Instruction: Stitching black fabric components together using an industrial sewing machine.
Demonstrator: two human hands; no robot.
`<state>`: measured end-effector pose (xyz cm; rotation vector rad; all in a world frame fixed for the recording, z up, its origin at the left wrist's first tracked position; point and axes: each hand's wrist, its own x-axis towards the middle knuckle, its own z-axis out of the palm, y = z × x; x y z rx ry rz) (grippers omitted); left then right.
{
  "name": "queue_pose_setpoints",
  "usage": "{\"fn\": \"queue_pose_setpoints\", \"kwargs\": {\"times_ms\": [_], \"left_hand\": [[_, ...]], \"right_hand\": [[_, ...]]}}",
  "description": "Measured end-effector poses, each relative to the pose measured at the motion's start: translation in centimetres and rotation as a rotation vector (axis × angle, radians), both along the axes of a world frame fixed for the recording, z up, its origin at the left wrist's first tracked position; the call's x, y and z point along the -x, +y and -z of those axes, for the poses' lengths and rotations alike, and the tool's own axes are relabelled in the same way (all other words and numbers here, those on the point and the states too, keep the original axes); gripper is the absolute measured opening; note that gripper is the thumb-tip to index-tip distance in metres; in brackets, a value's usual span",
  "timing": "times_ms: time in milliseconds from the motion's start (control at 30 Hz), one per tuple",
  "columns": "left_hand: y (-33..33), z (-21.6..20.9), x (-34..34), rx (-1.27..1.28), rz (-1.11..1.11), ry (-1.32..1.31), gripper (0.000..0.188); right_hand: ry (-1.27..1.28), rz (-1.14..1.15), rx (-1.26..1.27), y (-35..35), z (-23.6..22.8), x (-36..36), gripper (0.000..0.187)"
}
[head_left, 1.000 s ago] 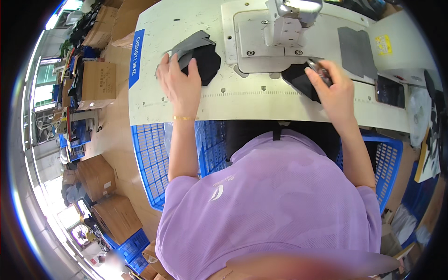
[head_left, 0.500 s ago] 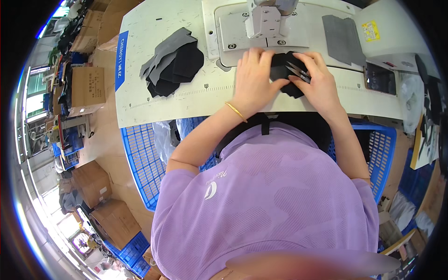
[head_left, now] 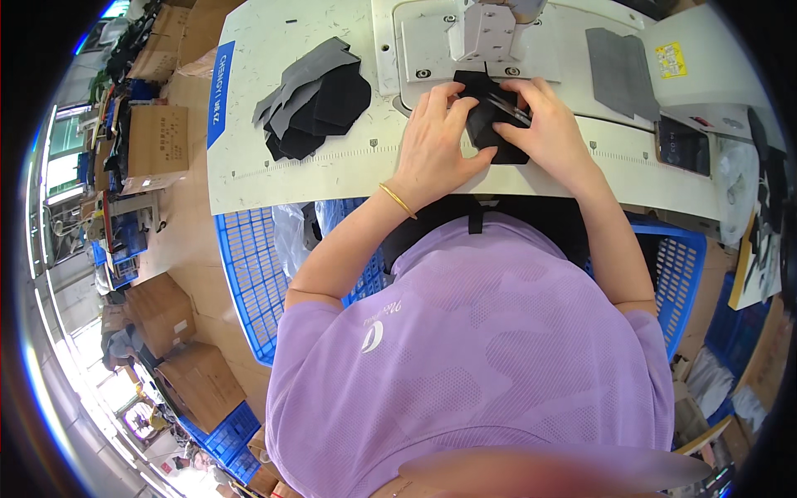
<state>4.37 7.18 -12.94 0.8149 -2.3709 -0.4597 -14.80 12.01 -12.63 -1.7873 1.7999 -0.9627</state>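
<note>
Black fabric piece (head_left: 479, 126) lies on worktop (head_left: 340, 181), between left hand (head_left: 435, 143) and right hand (head_left: 551, 133). Left hand: thumb and fingers parted, touching piece; cannot tell if pinching. Right hand: pinching metal snips (head_left: 509, 108), blades over piece. Piece looks light, soft, easily creased, probably not fragile; better hold by edge nearest left hand. Grey-and-black fabric pile (head_left: 320, 98) lies left of left hand.

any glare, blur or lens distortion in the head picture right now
In the head view: washed-out glare along the left rim; front edge of the tabletop bowed, fisheye-style; soft smear at bottom centre; left hand and right hand fairly sharp.
</note>
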Motion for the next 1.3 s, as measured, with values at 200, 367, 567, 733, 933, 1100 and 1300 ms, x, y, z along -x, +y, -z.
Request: {"fn": "queue_pose_setpoints", "kwargs": {"times_ms": [200,367,567,733,933,1100,1300], "left_hand": [[-0.4,1.7,-0.2,0.078,-0.131,-0.002,0.046],[0.2,0.1,0.6,0.046,-0.134,-0.011,0.033],[-1.3,1.1,0.0,-0.113,-0.104,0.049,0.021],[-1.6,0.4,-0.3,-0.156,-0.145,0.039,0.02],[-1.9,0.1,-0.9,-0.218,-0.215,0.014,0.028],[-1.7,-2.5,-1.4,0.202,-0.303,0.174,0.042],[1.4,-4.4,1.3,-0.718,-0.105,0.62,0.023]], "right_hand": [[-0.013,-0.001,0.024,-1.2,0.3,0.5,0.035],[-0.323,0.036,0.105,-1.2,1.8,0.3,0.028],[-0.788,0.059,-0.095,-1.4,1.5,1.0,0.026],[-1.024,0.113,-0.207,-0.3,0.4,2.1,0.023],[-0.977,0.188,-0.073,0.9,-0.8,3.9,0.02],[-0.859,0.142,-0.093,2.2,-3.0,2.1,0.017],[-0.783,0.034,-0.013,2.7,-3.8,-1.3,0.017]]}}
